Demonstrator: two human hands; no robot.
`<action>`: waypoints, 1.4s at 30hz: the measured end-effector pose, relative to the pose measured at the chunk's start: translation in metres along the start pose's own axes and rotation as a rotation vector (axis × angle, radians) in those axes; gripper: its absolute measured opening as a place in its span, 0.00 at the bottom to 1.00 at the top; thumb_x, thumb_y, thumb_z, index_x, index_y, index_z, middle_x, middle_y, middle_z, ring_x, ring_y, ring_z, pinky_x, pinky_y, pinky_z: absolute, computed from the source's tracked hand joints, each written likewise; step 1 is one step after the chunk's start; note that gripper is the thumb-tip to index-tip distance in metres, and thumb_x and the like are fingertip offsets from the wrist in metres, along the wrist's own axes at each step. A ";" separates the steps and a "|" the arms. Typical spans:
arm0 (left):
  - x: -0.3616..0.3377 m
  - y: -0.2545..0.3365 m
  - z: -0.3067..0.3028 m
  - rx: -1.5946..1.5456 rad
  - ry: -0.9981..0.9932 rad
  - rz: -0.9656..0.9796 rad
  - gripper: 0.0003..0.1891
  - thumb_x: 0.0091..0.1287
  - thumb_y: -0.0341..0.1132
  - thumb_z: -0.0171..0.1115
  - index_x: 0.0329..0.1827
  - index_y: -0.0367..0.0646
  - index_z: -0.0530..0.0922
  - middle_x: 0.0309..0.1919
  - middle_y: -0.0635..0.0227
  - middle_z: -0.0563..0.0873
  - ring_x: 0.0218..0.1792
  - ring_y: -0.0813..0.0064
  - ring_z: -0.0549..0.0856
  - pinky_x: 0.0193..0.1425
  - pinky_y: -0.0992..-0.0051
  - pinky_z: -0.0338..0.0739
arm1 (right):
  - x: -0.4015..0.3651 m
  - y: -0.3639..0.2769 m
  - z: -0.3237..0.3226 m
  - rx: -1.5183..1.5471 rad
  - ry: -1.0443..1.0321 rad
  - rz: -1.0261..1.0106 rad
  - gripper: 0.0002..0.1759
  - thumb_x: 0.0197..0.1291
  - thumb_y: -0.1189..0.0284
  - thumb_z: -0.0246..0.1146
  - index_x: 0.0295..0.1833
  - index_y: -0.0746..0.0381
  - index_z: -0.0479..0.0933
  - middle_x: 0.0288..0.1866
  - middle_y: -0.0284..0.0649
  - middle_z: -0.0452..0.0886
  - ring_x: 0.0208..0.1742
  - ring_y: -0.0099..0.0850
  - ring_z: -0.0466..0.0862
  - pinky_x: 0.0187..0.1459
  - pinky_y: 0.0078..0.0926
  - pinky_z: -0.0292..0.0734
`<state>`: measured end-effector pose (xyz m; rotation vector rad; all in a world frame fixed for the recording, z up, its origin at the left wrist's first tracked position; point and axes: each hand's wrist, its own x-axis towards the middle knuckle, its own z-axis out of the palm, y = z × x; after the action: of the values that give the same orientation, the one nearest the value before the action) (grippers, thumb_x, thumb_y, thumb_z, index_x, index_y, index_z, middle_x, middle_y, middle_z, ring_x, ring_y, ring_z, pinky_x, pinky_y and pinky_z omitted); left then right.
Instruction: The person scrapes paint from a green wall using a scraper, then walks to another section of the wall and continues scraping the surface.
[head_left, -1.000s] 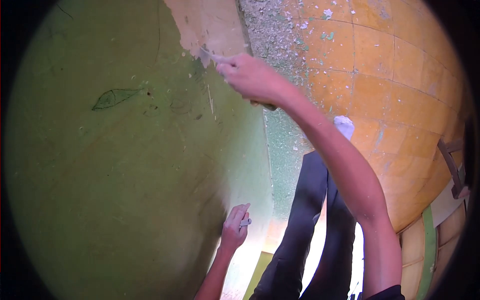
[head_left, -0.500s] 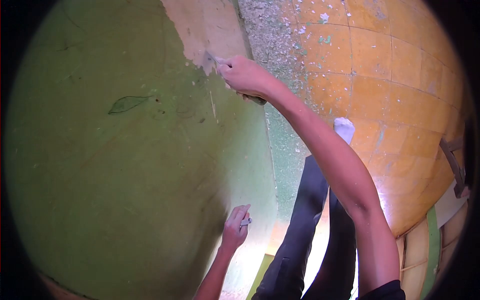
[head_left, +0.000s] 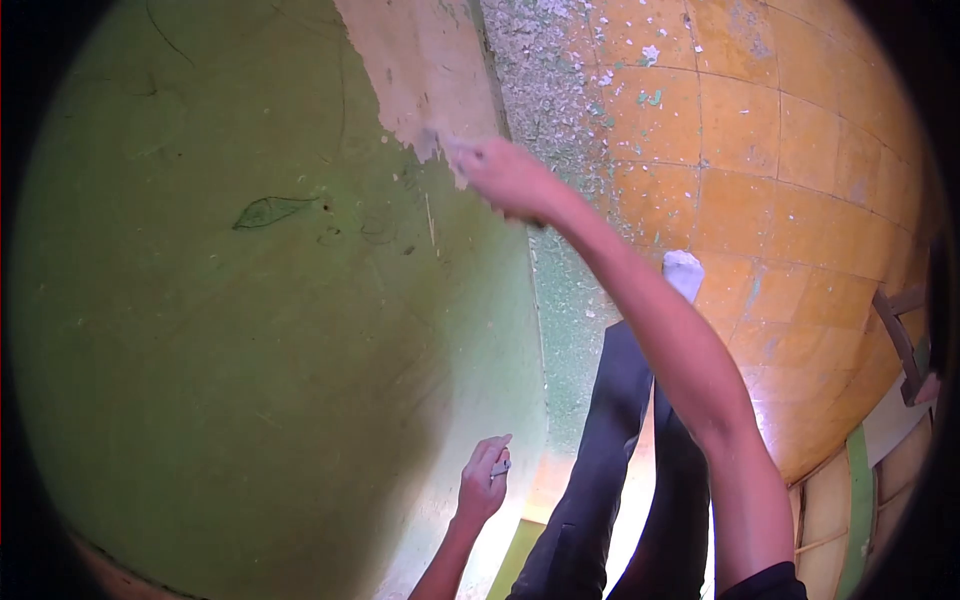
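Observation:
My right hand [head_left: 508, 180] is closed round a scraper [head_left: 436, 140], whose blade lies at the lower edge of a bare, pinkish patch [head_left: 420, 65] on the green wall [head_left: 250, 350]. The hand is slightly blurred. Lower in the view, my left hand [head_left: 484, 482] is beside the pale green part of the wall, with its fingers closed around a small grey object [head_left: 500, 467] that I cannot identify. A leaf-shaped outline [head_left: 270, 211] is drawn on the wall, left of the scraper.
Paint flakes [head_left: 545, 75] cover the floor strip along the wall and scatter over the orange tiles [head_left: 740, 130]. My legs [head_left: 600, 440] in dark trousers and a white-covered foot [head_left: 683, 272] are below my right arm. A wooden frame [head_left: 903, 340] stands at the right.
My right hand and the scraper have shifted slightly right and down in the view. My left hand has also moved a little down and right, still holding the small object.

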<state>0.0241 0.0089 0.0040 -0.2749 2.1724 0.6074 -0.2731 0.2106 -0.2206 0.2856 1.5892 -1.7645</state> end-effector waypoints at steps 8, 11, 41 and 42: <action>-0.014 -0.031 0.009 0.016 0.057 -0.064 0.13 0.73 0.25 0.56 0.56 0.36 0.82 0.47 0.52 0.85 0.46 0.59 0.87 0.50 0.69 0.80 | 0.005 -0.018 -0.010 0.005 -0.030 0.036 0.27 0.75 0.56 0.47 0.67 0.61 0.75 0.26 0.36 0.74 0.21 0.26 0.76 0.22 0.29 0.76; -0.015 -0.029 0.012 0.011 0.039 -0.074 0.14 0.71 0.24 0.56 0.57 0.35 0.81 0.48 0.50 0.85 0.46 0.55 0.87 0.51 0.65 0.81 | 0.022 -0.010 -0.014 0.007 -0.014 0.043 0.26 0.75 0.55 0.47 0.60 0.63 0.78 0.27 0.36 0.74 0.22 0.26 0.75 0.22 0.28 0.76; -0.025 -0.041 0.014 -0.047 0.065 -0.132 0.12 0.73 0.25 0.58 0.57 0.36 0.82 0.47 0.53 0.85 0.44 0.64 0.87 0.50 0.71 0.81 | 0.004 -0.052 -0.006 -0.068 0.175 -0.148 0.27 0.73 0.57 0.49 0.72 0.53 0.73 0.25 0.43 0.80 0.24 0.35 0.82 0.33 0.37 0.80; -0.022 -0.041 0.014 -0.046 0.072 -0.109 0.12 0.73 0.25 0.58 0.57 0.36 0.82 0.47 0.53 0.85 0.44 0.64 0.87 0.50 0.71 0.81 | -0.008 -0.048 0.006 -0.100 0.222 -0.243 0.27 0.73 0.56 0.49 0.73 0.53 0.72 0.24 0.41 0.79 0.22 0.34 0.81 0.31 0.36 0.80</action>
<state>0.0637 -0.0192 0.0000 -0.4434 2.1973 0.5947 -0.2961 0.2064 -0.1773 0.2563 1.9332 -1.8789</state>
